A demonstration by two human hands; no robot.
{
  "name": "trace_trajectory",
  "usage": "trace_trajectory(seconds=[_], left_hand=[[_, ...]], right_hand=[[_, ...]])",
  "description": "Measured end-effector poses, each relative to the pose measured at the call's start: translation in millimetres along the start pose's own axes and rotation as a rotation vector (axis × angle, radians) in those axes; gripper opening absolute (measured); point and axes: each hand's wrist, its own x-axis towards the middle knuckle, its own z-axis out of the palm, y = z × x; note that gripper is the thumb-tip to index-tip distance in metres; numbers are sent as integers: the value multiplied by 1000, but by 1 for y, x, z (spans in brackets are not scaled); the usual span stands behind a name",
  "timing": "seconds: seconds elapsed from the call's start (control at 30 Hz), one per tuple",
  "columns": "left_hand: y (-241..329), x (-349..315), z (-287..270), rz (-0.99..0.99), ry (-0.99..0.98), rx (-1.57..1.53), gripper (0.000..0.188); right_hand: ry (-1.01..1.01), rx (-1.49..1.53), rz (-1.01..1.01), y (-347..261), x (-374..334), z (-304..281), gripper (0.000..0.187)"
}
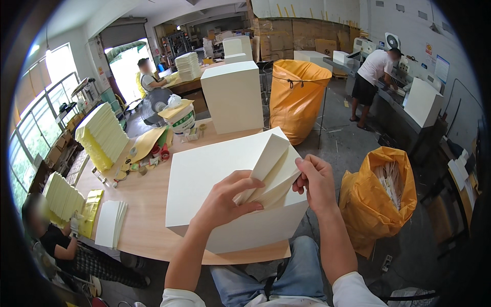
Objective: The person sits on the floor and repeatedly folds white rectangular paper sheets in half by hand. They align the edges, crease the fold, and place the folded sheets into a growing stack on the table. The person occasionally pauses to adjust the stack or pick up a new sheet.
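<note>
A large block of stacked white paper point(199, 169) lies on the wooden table right in front of me. On its right part a small bundle of white paper sheets point(273, 166) is lifted and bent, its layers fanning apart. My left hand point(227, 194) grips the near left side of this bundle, thumb below and fingers over it. At the bundle's right edge, my right hand point(316, 181) pinches the sheets between thumb and curled fingers. How many sheets each hand holds cannot be made out.
Beyond the block stands a tall white paper stack point(232, 97). Orange sacks point(299, 97) stand behind it and at right, the nearer sack point(378, 194) holding paper strips. Tape rolls point(163, 152), a bucket point(181, 120) and yellowish stacks point(102, 135) occupy the table's left. Several people work nearby.
</note>
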Motion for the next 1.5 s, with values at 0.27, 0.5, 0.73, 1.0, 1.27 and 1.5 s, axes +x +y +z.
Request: trace_trajectory(seconds=[0.27,0.5,0.73,1.0,1.27,1.5], left_hand=[[-3,2,1,-20,43,-14,51],[3,3,1,33,2,34,44],[-3,0,-1,10,19,-7,46],[1,0,4,117,-86,238,58],[-5,0,7,199,-110,388,47],[-14,2,14,139,-50,388,36]], right_hand=[[23,-77,-12,4,2,-3,37],[18,101,11,2,3,0,37],[280,-653,-559,29,-16,-17,35],[-445,-1232,-567,34,-48,-15,47],[-400,-1223,-542,35,-49,-11,43],[-328,-1257,-589,36,-50,-4,38]])
